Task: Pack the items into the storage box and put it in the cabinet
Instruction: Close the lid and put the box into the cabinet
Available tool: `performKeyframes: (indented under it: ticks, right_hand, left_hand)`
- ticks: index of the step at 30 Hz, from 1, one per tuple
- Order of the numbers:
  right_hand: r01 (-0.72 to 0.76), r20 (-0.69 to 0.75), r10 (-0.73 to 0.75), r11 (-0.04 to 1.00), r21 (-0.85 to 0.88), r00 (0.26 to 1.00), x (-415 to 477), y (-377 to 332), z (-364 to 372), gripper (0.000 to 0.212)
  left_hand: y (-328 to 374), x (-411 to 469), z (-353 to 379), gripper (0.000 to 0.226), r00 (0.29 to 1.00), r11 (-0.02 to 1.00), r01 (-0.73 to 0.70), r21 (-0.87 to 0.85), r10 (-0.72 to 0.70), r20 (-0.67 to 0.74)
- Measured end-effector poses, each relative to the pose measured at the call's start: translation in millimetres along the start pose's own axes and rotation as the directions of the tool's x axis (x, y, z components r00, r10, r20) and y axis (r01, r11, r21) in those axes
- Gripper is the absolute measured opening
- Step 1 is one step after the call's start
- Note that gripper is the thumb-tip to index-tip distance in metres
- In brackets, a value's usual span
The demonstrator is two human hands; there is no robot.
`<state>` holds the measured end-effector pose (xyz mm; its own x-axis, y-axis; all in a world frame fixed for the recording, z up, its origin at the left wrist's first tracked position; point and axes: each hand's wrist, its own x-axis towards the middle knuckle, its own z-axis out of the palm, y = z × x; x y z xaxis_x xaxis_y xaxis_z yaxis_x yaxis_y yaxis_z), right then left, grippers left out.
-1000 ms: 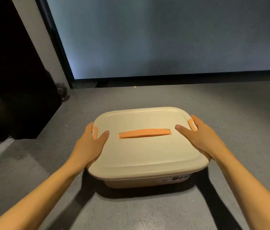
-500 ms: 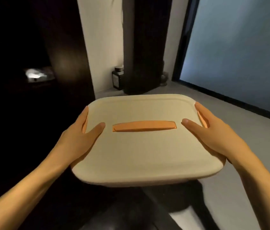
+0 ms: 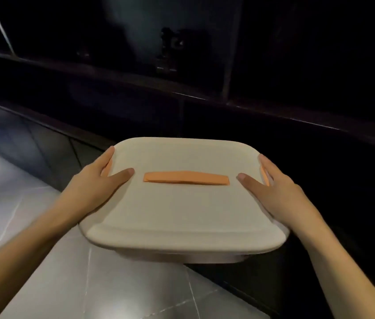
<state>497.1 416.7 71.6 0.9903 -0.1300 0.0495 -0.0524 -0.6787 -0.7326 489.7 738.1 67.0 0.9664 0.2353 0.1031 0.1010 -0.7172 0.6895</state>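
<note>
Before the dark cabinet [image 3: 274, 72], left hand [image 3: 94, 188] and right hand [image 3: 284, 195] clamp fingers [image 3: 106, 158] round the storage box [image 3: 181, 212].

No legible text anywhere

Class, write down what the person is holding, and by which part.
The lidded storage box: the left hand grips its left edge and the right hand grips its right edge, with both thumbs resting on the lid.
</note>
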Motion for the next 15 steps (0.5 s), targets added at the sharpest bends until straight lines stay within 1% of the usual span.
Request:
performKeyframes:
  ticks: [3, 6, 8, 11, 15]
  right_hand:
    - [0.066, 0.128, -0.069, 0.997, 0.031, 0.989, 37.6, -68.8, 89.4, 0.081]
    - [0.115, 0.245, -0.126, 0.992, 0.059, 0.961, 69.3, -140.2, 182.7, 0.081]
    - [0.145, 0.292, -0.165, 0.985, 0.089, 0.942, 86.3, -187.3, 237.2, 0.081]
    - [0.198, 0.34, -0.223, 0.974, 0.108, 0.914, 112.4, -254.6, 304.1, 0.079]
    - [0.278, 0.404, -0.295, 0.955, 0.1, 0.866, 151.3, -338.2, 380.9, 0.073]
  left_hand:
    - [-79.1, 25.6, -62.4, 0.069, 0.987, 0.992, 0.119, 0.042, -0.113, -0.114]
    - [-155.3, 56.1, -124.5, 0.068, 0.965, 0.978, 0.181, 0.099, -0.158, -0.207]
    - [-198.6, 77.8, -164.1, 0.067, 0.947, 0.972, 0.205, 0.11, -0.169, -0.272]
    - [-252.8, 113.9, -217.2, 0.062, 0.916, 0.963, 0.258, 0.083, -0.216, -0.339]
    - [-311.7, 164.4, -275.0, 0.055, 0.888, 0.946, 0.318, 0.062, -0.274, -0.371]
